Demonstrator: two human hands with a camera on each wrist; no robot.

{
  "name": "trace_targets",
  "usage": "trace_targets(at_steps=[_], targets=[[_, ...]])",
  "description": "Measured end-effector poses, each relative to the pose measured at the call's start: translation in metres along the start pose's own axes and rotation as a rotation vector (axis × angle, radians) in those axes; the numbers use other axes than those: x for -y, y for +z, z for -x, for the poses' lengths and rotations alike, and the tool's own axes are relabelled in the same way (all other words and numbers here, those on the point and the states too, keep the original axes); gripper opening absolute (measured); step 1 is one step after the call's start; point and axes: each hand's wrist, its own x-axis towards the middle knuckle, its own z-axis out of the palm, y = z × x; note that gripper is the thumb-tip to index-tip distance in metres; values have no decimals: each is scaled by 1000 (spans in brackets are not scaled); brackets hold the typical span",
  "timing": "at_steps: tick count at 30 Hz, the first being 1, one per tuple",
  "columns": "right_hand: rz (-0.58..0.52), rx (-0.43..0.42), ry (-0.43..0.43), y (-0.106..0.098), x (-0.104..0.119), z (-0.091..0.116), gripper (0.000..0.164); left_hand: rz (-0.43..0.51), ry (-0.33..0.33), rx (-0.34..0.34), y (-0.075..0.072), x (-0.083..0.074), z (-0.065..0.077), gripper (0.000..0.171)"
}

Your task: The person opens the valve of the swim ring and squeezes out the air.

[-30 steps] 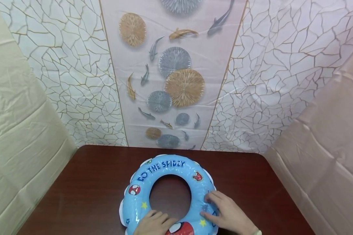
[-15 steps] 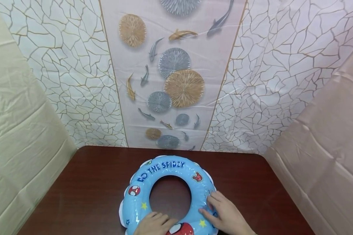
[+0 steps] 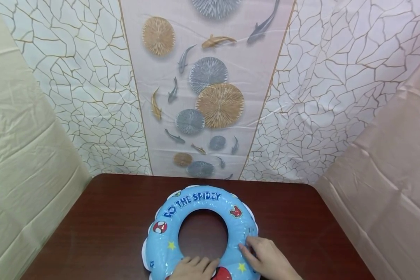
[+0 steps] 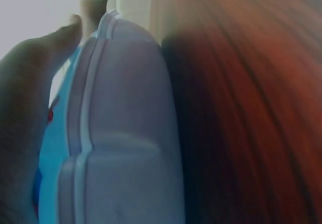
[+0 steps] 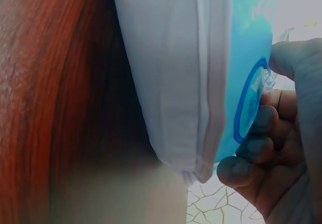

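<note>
A blue inflatable swim ring [image 3: 164, 243] lies on the dark wooden table, with "DO THE SPIDEY" lettering, stars and red cartoon prints on top. My left hand [image 3: 194, 269] rests on its near side, fingertips at the inner edge; part of a red print is covered by it. On the ring's right side is my right hand [image 3: 267, 259], its fingers curled. A small clear valve [image 5: 269, 79] shows between that thumb and forefinger in the right wrist view, pinched there. The left wrist view shows the ring's pale, seamed side [image 4: 126, 113] beside the left hand [image 4: 25, 88].
The dark reddish table [image 3: 101, 233] extends left and right of the ring. Behind it hangs a patterned cloth [image 3: 210, 105] with printed fish and round shapes. Beige cloth panels [image 3: 388, 163] flank both sides.
My left hand has slid slightly to the right along the ring's near side. The right thumb and forefinger have drawn closer together and a little lower. The ring stays in place.
</note>
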Motion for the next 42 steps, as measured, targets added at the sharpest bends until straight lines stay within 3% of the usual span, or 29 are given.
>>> trace_targets(at_steps=[7,17,20,23,27,32,37,42], targets=[[-78,26,122,5,0,2,39,10,-34,-34,0,-9,-4,64],[-276,23,205,7,0,5,43,37,-32,12,2,-6,-8,61],[-271,18,168,3,-4,8,37,44,-17,-18,5,-5,-6,61],[-143,28,127,-3,-8,11,29,41,5,-65,10,-4,-4,62],[-39,70,82,-10,-12,13,39,34,28,-95,11,-2,-3,62],[-48,113,15,-9,-15,11,36,6,47,-157,12,-1,-1,61],[-63,99,-104,-9,-15,8,23,-11,60,-205,14,1,-1,58],[-98,131,-67,-12,-15,10,30,23,62,-167,13,4,-2,60]])
